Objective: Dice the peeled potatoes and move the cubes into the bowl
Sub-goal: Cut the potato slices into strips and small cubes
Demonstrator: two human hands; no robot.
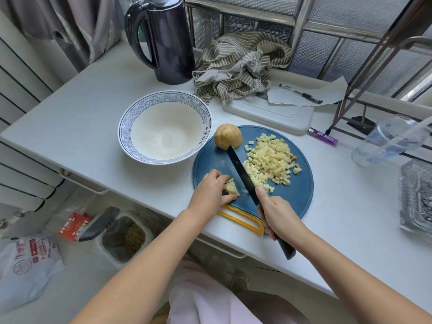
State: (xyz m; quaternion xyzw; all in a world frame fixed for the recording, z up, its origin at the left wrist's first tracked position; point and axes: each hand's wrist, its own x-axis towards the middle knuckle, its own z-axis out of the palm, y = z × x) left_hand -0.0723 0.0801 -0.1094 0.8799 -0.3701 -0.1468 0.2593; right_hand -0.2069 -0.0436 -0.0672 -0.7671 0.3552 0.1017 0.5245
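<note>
White kitchen counter under a frosted window, seen from above. Down on the floor at far left, a printed plastic bag, a red carton and a small bin with its grey lid tipped open. At the back of the counter, a dark kettle, handle to the left. In front of it, a white bowl with a blue wave-pattern rim, just beside the left edge of a round blue cutting board.

Left hand at the board's near-left edge, fingers curled down and clamped on a partly cut potato piece. Farther back, a domed potato half at the board's far-left rim. Between the two, a knife, dark blade angled from near right to far left, lying just right of the held piece, tip at the foot of the potato half. Unclear whether the edge touches the board.

Behind the board, a crumpled striped cloth. Pale cubes heaped on the right half of the blue board, all well apart from the bowl. Right hand at the near rim, fingers wrapped tight on the knife handle, forefinger stretched along the blade's spine.

Farther right, a white board, a pen on grey paper, a purple lighter, a clear plastic bottle on its side and a cut-glass dish.
</note>
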